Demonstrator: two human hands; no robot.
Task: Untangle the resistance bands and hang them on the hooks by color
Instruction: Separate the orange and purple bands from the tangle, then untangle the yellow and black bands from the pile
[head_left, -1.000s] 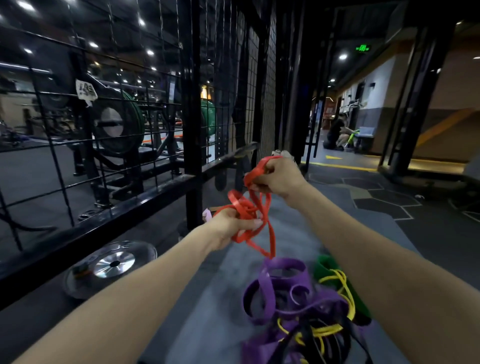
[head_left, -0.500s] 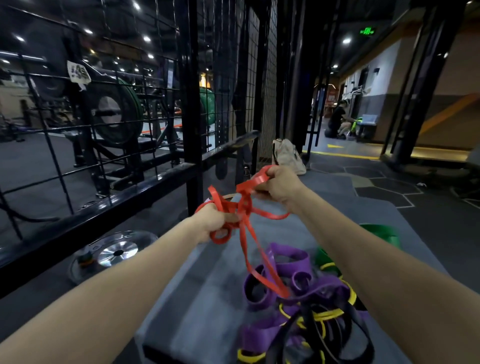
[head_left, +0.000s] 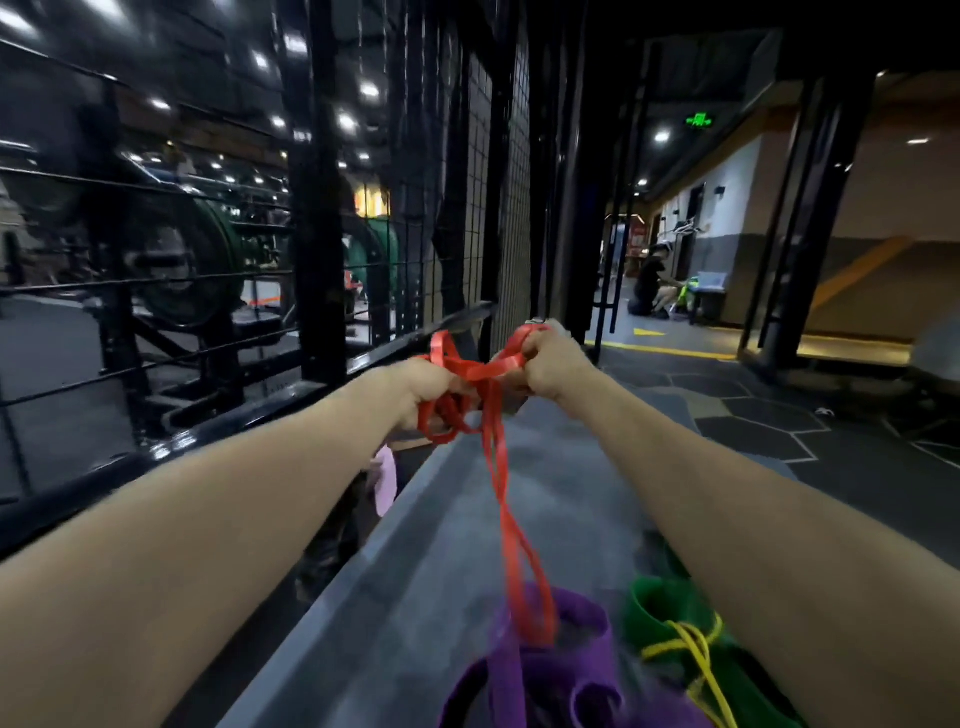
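Left hand (head_left: 426, 382) and right hand (head_left: 550, 364) both grip tangled red band (head_left: 480, 374) above bench (head_left: 415, 597); loop dangles onto purple band (head_left: 571, 670). Green band (head_left: 654, 608), yellow band (head_left: 696, 654) at near right edge.

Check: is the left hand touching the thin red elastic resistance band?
Touching. Head view: left hand grips the thin red elastic resistance band, fingers curled round its bunched loops.
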